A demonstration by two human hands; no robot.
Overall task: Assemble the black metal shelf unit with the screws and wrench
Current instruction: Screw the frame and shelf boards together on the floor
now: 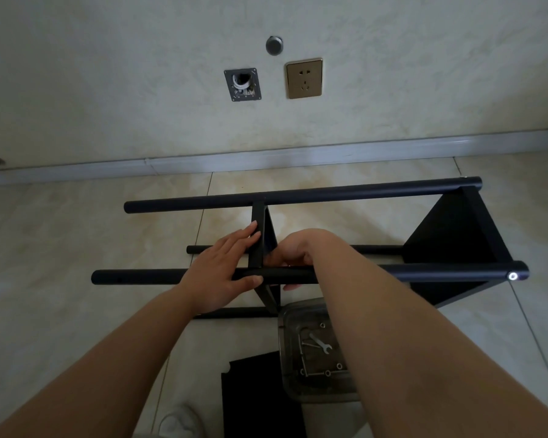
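Two bare hands at the middle of the black metal shelf unit [329, 235], lying on its side on the pale tiled floor [76, 235], long axis running left to right. Left hand [222, 263] flat and relaxed, straight fingers pressed against the upright black middle shelf panel [260, 245], thumb along the near black round post [133, 277]. Right hand [293, 256] curled close at the joint where that panel meets the near post, fingertips hidden behind the tube; pinching a screw or bare, cannot tell. Joint directly under the right hand, so nearer to it than to the left. End panel at the right already fixed, with a bright screw head [512, 275] showing on the post's tip. Small steel open-ended wrench [320, 343] lying loose in the clear plastic tray [290, 314], near side, just below the right forearm, among washers and screws [328, 373]. Probably hand-starting a screw at this joint; next reach for the wrench back and down toward the body, shorter for the right hand. Flat black spare panel [250, 393] on the floor left of the tray.
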